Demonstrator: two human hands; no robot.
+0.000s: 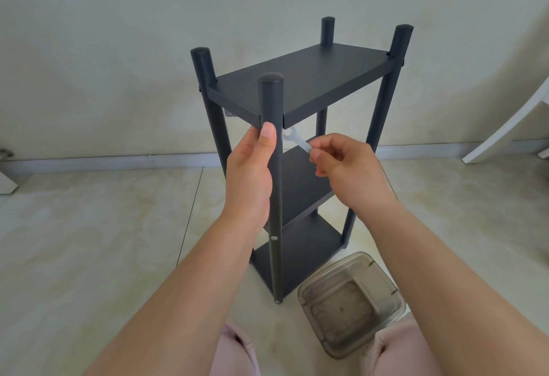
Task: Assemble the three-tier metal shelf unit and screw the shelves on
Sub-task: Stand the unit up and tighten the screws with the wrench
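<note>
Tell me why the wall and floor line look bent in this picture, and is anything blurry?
Head view: the wide-angle lens bows the baseboard and the shelf unit's posts. Light is soft and even, with no hard shadows or glare. The small wrench in the right hand looks pale and slightly smeared; the left hand is sharp.
</note>
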